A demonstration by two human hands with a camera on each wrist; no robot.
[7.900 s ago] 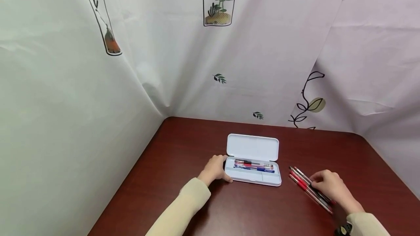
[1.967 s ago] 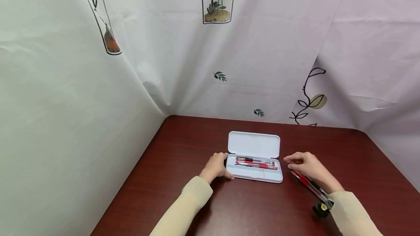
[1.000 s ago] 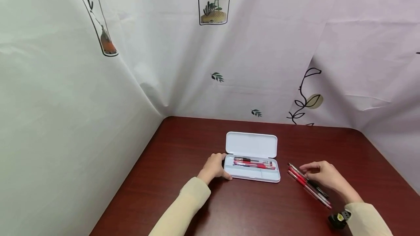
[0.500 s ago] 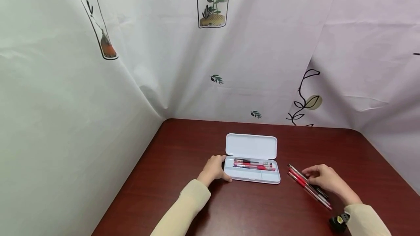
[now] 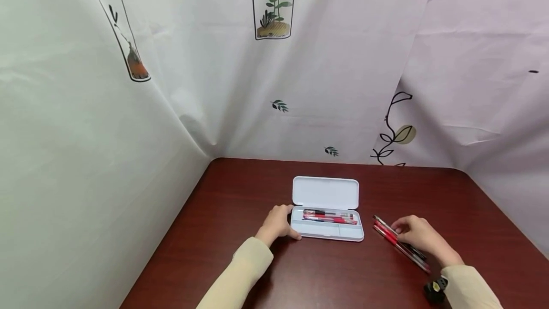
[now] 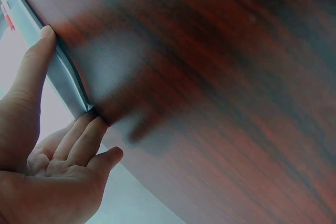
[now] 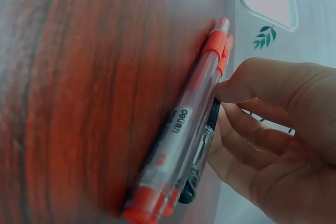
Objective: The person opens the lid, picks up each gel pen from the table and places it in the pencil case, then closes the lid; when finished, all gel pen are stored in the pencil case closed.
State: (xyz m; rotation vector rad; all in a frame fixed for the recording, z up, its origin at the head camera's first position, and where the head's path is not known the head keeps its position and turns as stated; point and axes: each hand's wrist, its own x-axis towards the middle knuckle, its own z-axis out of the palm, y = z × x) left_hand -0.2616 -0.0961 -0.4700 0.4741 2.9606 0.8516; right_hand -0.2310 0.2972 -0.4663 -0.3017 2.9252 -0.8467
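An open white pencil case (image 5: 319, 231) stands on the table with its lid raised at the back. My left hand (image 5: 276, 223) grips its left end, thumb at the front corner and fingers at the rear. Several pens (image 5: 330, 219) with red and black parts lie in the case's rear compartment. To the right of the case, red pens (image 5: 390, 237) lie slanted on the table beside a black pen (image 7: 195, 169). My right hand (image 5: 422, 236) pinches the black pen between thumb and fingers; the fingers partly hide its middle.
The dark reddish-brown table (image 5: 334, 275) meets a white patterned cloth (image 5: 326, 80) at the back and left. A small black device (image 5: 434, 291) sits at my right wrist, near the lower ends of the pens.
Since 7.9 seconds ago, a red pen has come to lie at the front of those in the case. My right hand has moved back from beside the case to the loose pens.
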